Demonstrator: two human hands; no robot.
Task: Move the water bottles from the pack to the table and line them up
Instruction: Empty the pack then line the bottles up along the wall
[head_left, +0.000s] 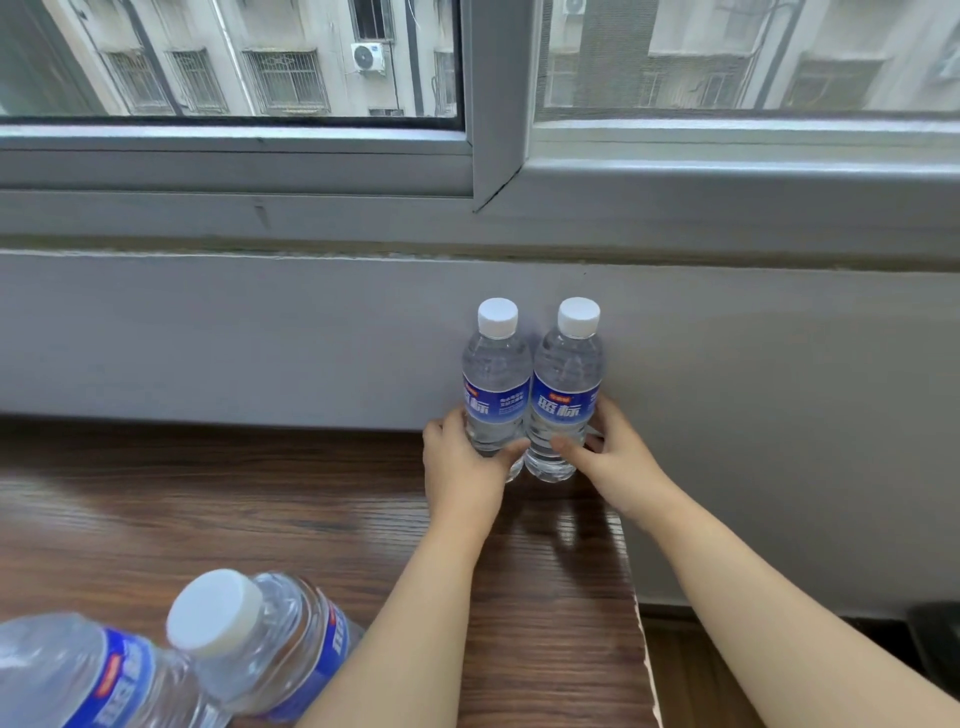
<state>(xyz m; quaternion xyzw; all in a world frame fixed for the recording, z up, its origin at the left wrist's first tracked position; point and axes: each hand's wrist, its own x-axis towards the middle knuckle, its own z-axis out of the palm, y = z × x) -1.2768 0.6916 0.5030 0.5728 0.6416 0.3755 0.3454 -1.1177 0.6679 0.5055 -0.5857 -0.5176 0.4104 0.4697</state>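
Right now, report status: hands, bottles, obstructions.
Left hand grips left bottle; right hand grips right bottle. Both upright, touching, at the wall. More bottles near left. Nothing blocking.

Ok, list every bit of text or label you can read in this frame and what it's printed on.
"蓝标": large white characters on the blue label of the right upright bottle.
Left upright bottle: same characters, partly hidden by the left hand; small white lines blurred.
Small red tags above both logos: unreadable.
Two near bottles at lower left: blue labels blurred.
Air conditioner outside: logo too small.
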